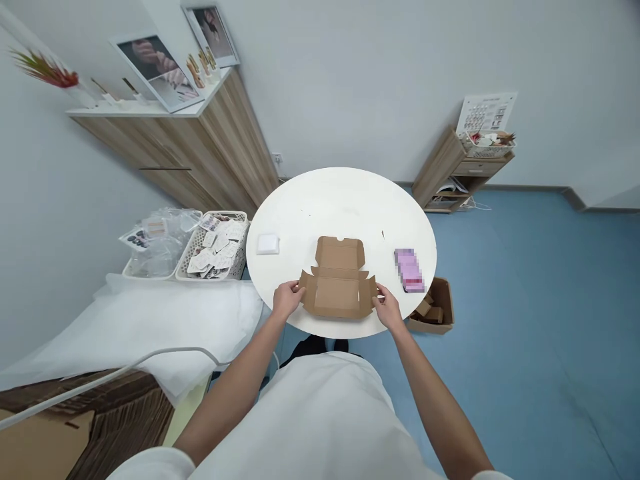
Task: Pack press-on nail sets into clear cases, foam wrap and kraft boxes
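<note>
An unfolded brown cardboard box (337,297) lies on the round white table (340,200), its lid panel spread toward the far side. My left hand (287,298) grips the left side flap between thumb and fingers. On the opposite side, my right hand (387,307) pinches the right flap. Both side flaps are tilted partly up. To the left of the box sits a small white square packet (268,244). A phone-shaped item (409,270), blurred pink and purple, rests on the table's right part.
Left of the table stand a white basket of paper cards (215,250) and a basket of clear plastic bags (157,247). A carton holding small boxes (443,293) is on the floor at right. Flat cardboard (125,427) is stacked at lower left, beside white sheeting (175,313) and a cable.
</note>
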A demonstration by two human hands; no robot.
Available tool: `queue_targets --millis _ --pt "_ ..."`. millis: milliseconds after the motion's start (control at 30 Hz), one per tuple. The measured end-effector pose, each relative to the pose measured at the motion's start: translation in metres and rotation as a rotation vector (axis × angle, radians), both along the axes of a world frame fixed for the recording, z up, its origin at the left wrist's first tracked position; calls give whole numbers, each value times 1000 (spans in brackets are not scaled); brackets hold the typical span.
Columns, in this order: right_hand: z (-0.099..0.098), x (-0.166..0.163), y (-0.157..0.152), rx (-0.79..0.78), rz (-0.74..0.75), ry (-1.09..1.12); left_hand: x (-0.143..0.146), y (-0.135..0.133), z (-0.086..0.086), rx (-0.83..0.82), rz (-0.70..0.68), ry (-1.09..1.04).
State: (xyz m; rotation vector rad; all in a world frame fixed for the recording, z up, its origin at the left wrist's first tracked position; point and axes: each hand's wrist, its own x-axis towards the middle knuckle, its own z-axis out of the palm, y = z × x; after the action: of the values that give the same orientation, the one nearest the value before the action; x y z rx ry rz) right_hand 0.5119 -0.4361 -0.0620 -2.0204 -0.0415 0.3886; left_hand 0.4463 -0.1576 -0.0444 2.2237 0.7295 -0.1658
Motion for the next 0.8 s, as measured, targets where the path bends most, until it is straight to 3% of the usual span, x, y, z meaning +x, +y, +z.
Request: queue_targets --millis 133,300,433,533,667,800 --pt "-4 9 11 -71 -56 -2 14 13 -13 -96 69 -9" --pt "-12 13 19 -191 -110 2 22 21 -32 -189 33 -31" --pt "-19 5 18 -241 -124 13 14 19 -34 28 -58 -97" --pt "-19 0 17 -363 -118 -81 4 9 -24 262 -260 -180" --pt "-9 12 22 -598 -45 -140 1 -10 -16 340 -657 -176" --pt "0 43 33 -733 99 -151 9 -25 -23 389 -808 -121"
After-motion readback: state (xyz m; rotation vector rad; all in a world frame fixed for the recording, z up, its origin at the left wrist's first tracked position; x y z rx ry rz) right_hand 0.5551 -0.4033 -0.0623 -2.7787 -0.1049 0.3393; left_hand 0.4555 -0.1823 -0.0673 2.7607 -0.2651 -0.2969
